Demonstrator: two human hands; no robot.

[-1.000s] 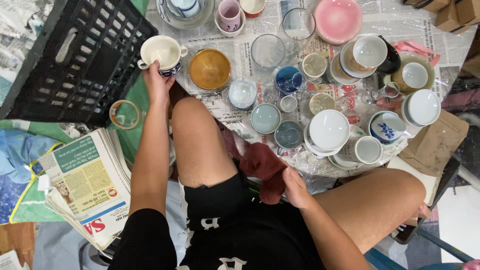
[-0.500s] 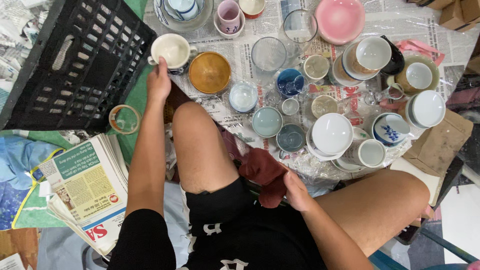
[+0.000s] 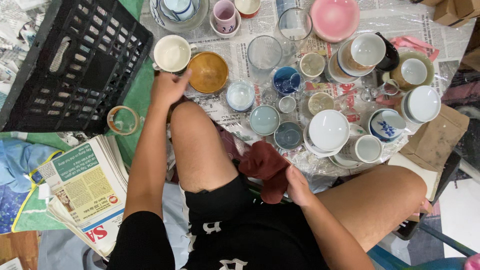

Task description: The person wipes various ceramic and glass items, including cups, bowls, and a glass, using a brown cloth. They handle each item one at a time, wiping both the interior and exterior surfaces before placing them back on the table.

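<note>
Soft, even light falls from above me; the glasses glint faintly, shadows stay weak, and everything looks sharp.

Cream cup beside ochre-brown bowl; dark red cloth; black crate — open lattice pattern; pink bowl; white cup with blue painted motif; pale blue-grey bowl; green mat — plain.

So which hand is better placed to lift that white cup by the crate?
Probably left: the left hand already touches the white cup, while the right hand holds the red cloth near the lap.
</note>
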